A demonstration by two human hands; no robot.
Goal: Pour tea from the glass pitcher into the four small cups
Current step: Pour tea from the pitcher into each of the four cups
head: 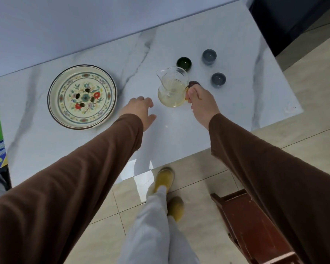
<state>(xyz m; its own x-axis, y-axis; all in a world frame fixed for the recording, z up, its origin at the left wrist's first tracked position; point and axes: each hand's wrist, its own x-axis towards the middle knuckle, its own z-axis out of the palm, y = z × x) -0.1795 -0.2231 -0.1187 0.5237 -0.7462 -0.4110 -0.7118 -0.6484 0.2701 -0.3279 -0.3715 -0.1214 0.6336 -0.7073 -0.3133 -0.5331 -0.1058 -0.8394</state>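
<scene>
The right hand [198,101] is being closed around the handle of the glass pitcher [172,88], which is being kept upright over the worktop [179,130], pale yellow tea filling its lower half and its spout turned away to the far left. The left hand [141,109] is being held open and empty just left of the pitcher, fingers spread above the surface. Four small cups are being shown beyond the pitcher: a dark green cup [183,63], two grey cups [209,56] [218,79] and a dark reddish cup [194,84] half hidden behind the right hand. The worktop is being seen as glossy white marble with grey veins, set against a pale wall. A flowered plate [82,96] is resting well to the left. Beige floor tiles [208,187] and a red-brown wooden stool [251,221] are lying below.
</scene>
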